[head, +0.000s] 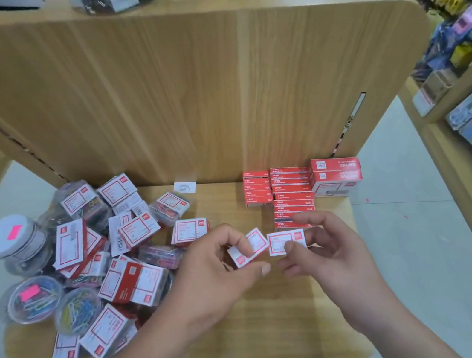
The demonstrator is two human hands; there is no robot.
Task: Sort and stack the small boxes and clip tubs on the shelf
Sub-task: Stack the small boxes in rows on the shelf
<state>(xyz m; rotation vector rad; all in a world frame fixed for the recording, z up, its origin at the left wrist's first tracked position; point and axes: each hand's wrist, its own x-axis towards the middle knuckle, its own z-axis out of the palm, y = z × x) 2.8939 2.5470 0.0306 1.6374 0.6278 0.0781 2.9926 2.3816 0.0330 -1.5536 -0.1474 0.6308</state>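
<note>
While both forearms reach out over the wooden shelf (269, 324), each hand has a small white box with a red border pinched in its fingertips. The left hand (213, 272) clamps its box (249, 250) between thumb and fingers, tilted, its long axis running up and to the right. The right hand (324, 250) pinches the second box (285, 242) with the thumb on its printed face and the fingers behind; that one lies nearly level, long axis left to right. The two boxes sit just beside each other, short ends almost touching, held above the shelf.

What the coming move seems to turn on is what lies directly beyond the right hand: a red stack (290, 200) of flat boxes, its nearest edge just past those fingers, with a shorter red stack (257, 189) to its left and two larger red-and-white cartons (336, 175) to its right against the back panel (182, 93). The right hand is clearly the nearer one to those neat columns, and its box already lies with its long axis matching theirs; I would guess the left box needs levelling first.

Off to the left, well apart from the stacks, a loose heap (114, 247) of similar boxes waits unsorted, mixed with clear clip tubs (76, 311) of coloured paper clips, two carrying pink stickers.
</note>
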